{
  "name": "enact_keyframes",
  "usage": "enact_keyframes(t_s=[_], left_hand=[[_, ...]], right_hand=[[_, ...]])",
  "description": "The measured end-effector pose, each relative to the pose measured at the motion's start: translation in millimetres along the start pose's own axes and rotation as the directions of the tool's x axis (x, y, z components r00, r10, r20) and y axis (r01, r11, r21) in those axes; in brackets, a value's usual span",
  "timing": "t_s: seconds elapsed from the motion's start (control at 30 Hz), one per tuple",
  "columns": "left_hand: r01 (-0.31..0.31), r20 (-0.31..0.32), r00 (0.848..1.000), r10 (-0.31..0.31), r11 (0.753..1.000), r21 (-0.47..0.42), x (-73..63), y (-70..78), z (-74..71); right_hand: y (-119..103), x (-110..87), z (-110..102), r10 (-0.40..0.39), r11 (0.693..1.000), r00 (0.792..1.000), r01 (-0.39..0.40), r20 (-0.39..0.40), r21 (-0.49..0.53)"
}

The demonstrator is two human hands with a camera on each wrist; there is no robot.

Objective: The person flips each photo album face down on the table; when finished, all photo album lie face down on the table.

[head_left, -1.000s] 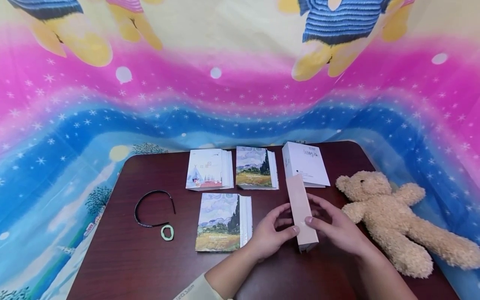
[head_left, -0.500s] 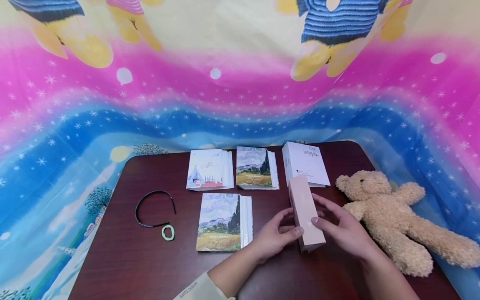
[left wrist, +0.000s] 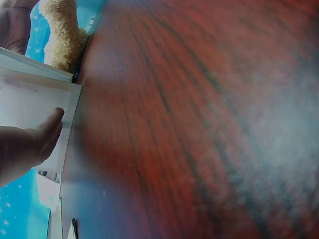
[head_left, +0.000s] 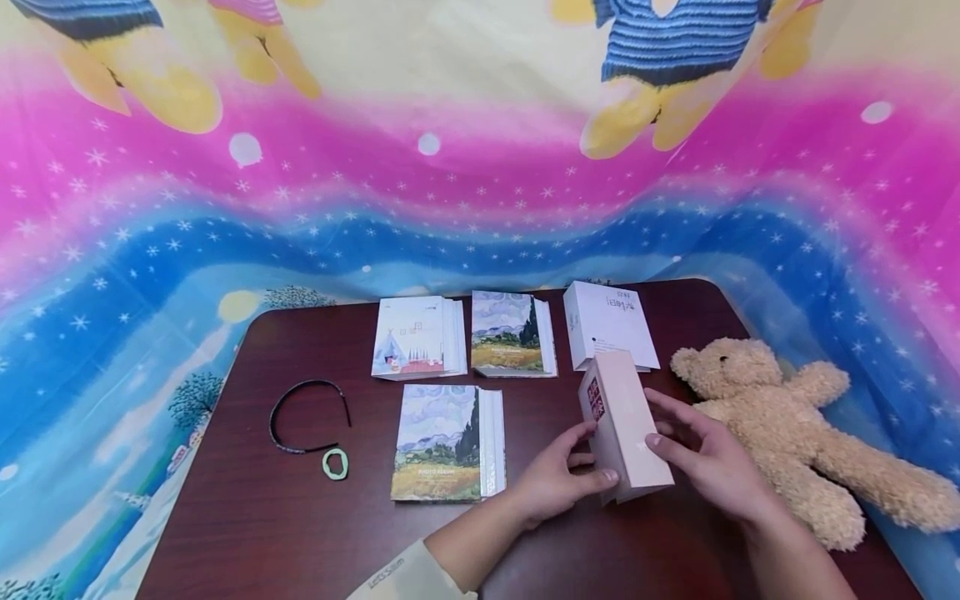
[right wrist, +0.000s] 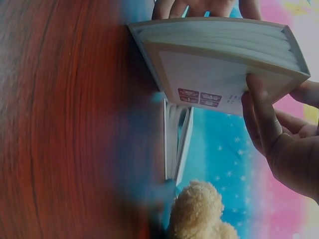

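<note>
A pale pink photo album (head_left: 633, 421) stands on edge between my two hands, its spine facing up and towards me. Red square characters (right wrist: 199, 97) are printed on its cover, and its pages (right wrist: 219, 42) show in the right wrist view. My left hand (head_left: 558, 479) holds the left side, thumb by the spine's lower corner and fingers against the cover. On the other side, my right hand (head_left: 708, 454) grips the album with its thumb on the spine and its fingers at the right cover, partly hidden. In the left wrist view, fingers (left wrist: 50, 127) lie along a pale cover.
Two landscape-painted albums (head_left: 435, 442), a white album with a tent picture (head_left: 408, 337) and a white album with black characters (head_left: 615, 325) lie on the dark table (head_left: 300, 533). A black headband (head_left: 273, 417) and green hair tie (head_left: 335, 464) are left; a teddy bear (head_left: 780, 433) is right.
The pink album has shifted right and swung round, bringing the red characters on its left cover into view. Both hands have moved right with it. The other things have stayed put.
</note>
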State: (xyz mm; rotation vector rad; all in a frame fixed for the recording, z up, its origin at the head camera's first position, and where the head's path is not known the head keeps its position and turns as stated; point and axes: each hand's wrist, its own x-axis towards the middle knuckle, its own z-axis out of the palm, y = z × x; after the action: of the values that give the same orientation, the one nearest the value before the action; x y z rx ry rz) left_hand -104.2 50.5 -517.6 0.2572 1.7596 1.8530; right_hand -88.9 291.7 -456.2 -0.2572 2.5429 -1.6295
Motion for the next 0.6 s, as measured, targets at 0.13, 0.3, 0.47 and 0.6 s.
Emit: enact_keyframes(t_s=[0.13,0.3,0.47,0.6], left_hand=[[-0.005,0.001,1.0,0.005,1.0,0.024,2.1,-2.3,1.2],[0.003,-0.018,1.0,-0.002,0.999,0.032,5.3,-7.3,3.7],[0.018,-0.034,0.999,-0.017,0.999,0.037,7.9,-9.9,5.5],[0.024,-0.031,0.999,-0.023,0.999,0.028,8.7,-10.0,6.3]], right_hand=[[2.8,-1.9,-4.2,-0.01,1.0,1.0,0.01,0.001,-0.02],[5.3,-4.9,-8.4,0.009,1.0,1.0,-0.01,-0.003,-0.016],[10.8,-6.8,-14.8,0.048,0.999,0.999,-0.048,-0.012,0.002],[16.1,-7.9,-19.4,0.079,0.997,0.997,-0.079,-0.016,-0.002]])
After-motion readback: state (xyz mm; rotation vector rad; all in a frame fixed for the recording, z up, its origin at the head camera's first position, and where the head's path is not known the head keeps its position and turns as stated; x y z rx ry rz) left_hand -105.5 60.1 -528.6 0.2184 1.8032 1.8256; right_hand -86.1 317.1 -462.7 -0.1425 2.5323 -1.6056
